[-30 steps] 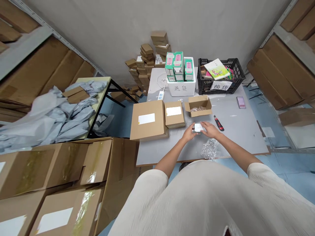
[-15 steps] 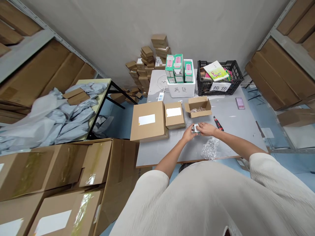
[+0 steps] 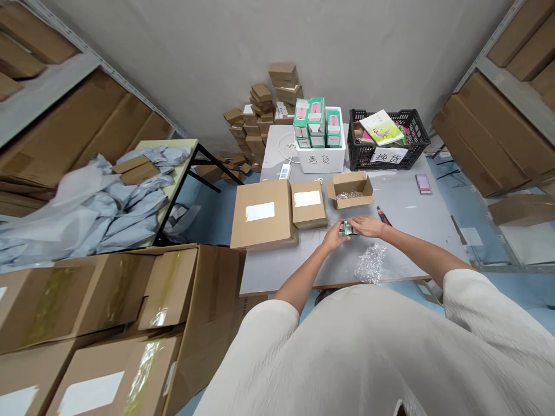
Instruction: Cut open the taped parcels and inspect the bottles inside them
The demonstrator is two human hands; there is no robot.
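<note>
Between both hands is a small green-and-white box [image 3: 348, 229], held low over the grey table. My left hand [image 3: 333, 236] is closed around its left side. The fingers of my right hand [image 3: 365, 226] are bent over its right side and top, partly hiding it. A dark patch shows on top beside a white part that looks like a flap. Just beyond the hands stands an open cardboard box [image 3: 350, 200] with bubble wrap inside. Crumpled bubble wrap [image 3: 370, 263] lies nearer my body. A red-and-black box cutter [image 3: 384, 216] rests by my right wrist.
Two closed cardboard boxes, one large [image 3: 261, 225] and one smaller [image 3: 309, 215], sit on the left. Behind stand a white bin [image 3: 321, 160] of green-and-pink boxes and a black crate [image 3: 385, 159] with booklets. A power strip [image 3: 285, 171] lies near the bin.
The small box's top looked plain white before; now a dark patch and a flap-like part show. My right hand has shifted slightly on it, while the left keeps its hold.
</note>
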